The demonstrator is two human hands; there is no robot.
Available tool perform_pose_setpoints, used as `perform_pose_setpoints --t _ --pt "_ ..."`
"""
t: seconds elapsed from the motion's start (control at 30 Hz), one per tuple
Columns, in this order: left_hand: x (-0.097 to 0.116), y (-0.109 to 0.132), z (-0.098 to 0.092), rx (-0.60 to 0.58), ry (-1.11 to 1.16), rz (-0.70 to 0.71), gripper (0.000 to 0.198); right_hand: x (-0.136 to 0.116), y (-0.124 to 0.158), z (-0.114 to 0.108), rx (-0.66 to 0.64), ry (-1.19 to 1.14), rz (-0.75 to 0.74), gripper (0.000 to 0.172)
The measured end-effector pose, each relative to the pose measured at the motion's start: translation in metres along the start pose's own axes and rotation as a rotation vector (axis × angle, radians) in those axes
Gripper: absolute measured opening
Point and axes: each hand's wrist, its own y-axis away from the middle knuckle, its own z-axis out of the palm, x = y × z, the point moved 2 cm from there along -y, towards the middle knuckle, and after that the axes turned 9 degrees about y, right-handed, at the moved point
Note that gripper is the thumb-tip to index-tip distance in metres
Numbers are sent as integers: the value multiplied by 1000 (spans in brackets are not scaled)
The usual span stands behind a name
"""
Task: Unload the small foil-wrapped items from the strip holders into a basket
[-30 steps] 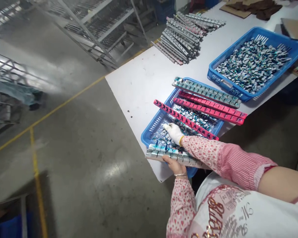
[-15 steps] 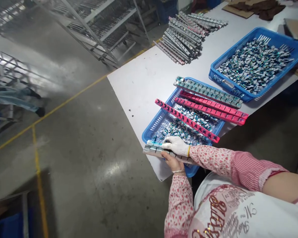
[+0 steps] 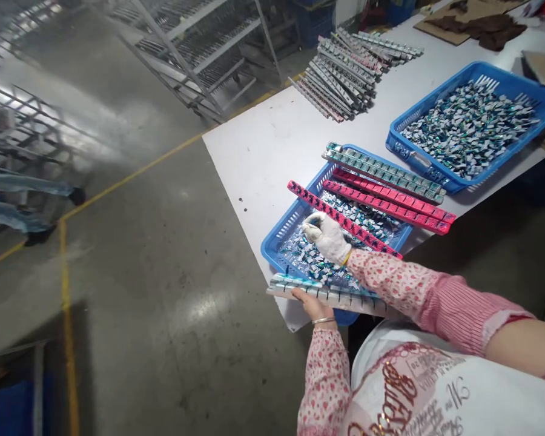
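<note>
Left hand [image 3: 317,309] grips strip [image 3: 349,298] at near edge of basket [image 3: 269,253]. Right hand [image 3: 330,239], curled over chips [image 3: 313,266]; contents indeterminable. Hazard: off-centre single-handed hold could let strip tip.

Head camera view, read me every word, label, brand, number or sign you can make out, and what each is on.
"Bless", as it seems: glittery lettering on the white shirt; its ending is unclear.
"M": large dark script on the same shirt; the letters around it are too small or blurred.
Pale patch on the far blue basket: possibly a label, no text readable.
Nothing else reads clearly.
</note>
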Motion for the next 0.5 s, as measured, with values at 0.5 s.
perform_pose_setpoints --t 0.5 --pt "-5 22 13 -103 -5 60 64 8 23 40 -433 567 -87 46"
